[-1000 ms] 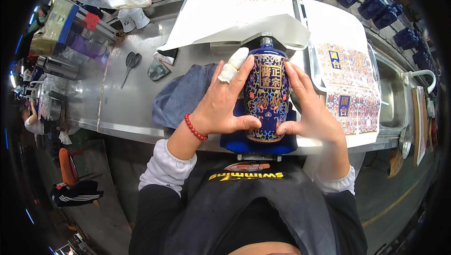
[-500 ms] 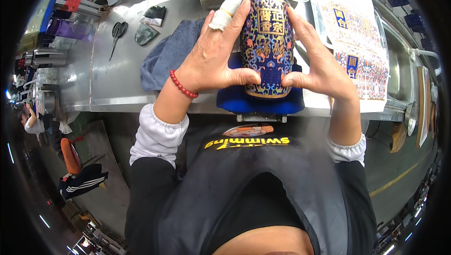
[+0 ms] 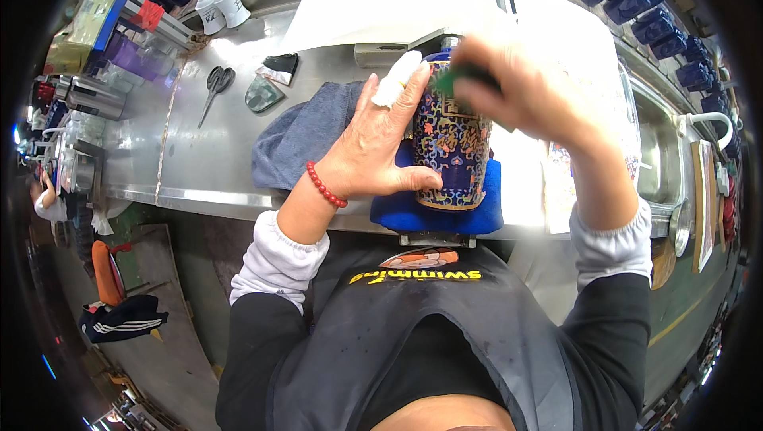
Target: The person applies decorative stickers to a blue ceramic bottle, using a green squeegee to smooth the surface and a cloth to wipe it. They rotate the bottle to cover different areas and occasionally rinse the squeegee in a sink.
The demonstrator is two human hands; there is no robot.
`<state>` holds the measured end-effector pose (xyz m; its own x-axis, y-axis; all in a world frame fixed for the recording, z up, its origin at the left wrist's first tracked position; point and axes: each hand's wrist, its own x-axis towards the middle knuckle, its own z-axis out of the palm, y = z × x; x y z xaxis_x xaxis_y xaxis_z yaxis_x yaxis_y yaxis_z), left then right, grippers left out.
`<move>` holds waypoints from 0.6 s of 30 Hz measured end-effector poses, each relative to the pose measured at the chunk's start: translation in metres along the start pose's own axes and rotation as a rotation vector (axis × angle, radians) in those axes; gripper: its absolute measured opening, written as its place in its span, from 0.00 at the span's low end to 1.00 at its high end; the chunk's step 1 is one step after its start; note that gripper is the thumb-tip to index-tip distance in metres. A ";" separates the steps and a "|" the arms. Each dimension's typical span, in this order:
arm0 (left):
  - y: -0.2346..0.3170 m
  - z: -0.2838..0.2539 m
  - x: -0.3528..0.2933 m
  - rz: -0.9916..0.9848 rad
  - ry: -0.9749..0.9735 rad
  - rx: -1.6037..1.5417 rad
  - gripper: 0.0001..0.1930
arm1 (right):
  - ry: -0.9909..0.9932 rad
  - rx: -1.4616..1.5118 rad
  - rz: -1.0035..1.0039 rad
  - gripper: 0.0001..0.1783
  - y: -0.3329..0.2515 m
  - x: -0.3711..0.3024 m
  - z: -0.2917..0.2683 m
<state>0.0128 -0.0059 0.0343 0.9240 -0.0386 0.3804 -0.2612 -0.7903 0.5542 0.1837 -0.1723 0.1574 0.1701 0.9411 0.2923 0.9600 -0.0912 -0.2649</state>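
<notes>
A dark blue bottle [image 3: 451, 153] with a colourful floral and gold pattern lies on a blue cloth [image 3: 397, 216], its neck pointing away from me. My left hand [image 3: 369, 141] holds its left side, thumb on the lower front and forefinger stretched along the upper edge. A white wrapping [image 3: 396, 81] covers one finger. Over the bottle's upper right part, my right hand [image 3: 517, 85] is blurred by motion. Its fingers are closed on a dark green flat thing [image 3: 469, 77], too smeared to name, which hides part of the pattern.
Left on the steel table are scissors [image 3: 213, 91], a greenish flat piece [image 3: 265, 94], a black-and-white packet [image 3: 278, 67] and a grey-blue cloth [image 3: 306, 133]. Patterned sheets [image 3: 560, 181] lie right, beside a sink [image 3: 656, 145]. Several blue bottles [image 3: 628, 3] stand at the back right.
My right hand has left the bottle's right side and come over its upper part with a dark green thing in it. My left hand stays on the bottle. The whole view has shifted.
</notes>
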 end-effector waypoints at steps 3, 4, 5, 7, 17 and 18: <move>0.002 0.000 -0.008 -0.029 0.010 -0.038 0.67 | 0.122 -0.339 -0.283 0.13 -0.016 0.014 0.000; 0.007 -0.001 -0.013 -0.039 0.014 -0.074 0.67 | 0.125 -0.212 -0.395 0.13 -0.024 0.003 0.005; 0.013 -0.001 -0.018 -0.068 0.011 -0.137 0.67 | 0.115 -0.088 -0.511 0.13 -0.032 -0.013 0.010; 0.032 0.000 -0.029 -0.103 0.021 -0.214 0.67 | -0.096 0.208 -0.420 0.12 -0.031 -0.048 0.013; 0.060 0.027 -0.033 -0.034 0.189 -0.011 0.59 | 0.361 0.756 0.490 0.21 0.010 -0.122 0.059; 0.060 0.025 -0.033 -0.073 0.166 -0.020 0.59 | 0.378 0.781 0.477 0.22 0.009 -0.127 0.064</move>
<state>-0.0267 -0.0670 0.0367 0.8822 0.1215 0.4550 -0.2022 -0.7749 0.5989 0.1569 -0.2722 0.0593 0.6913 0.6831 0.2353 0.3791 -0.0657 -0.9230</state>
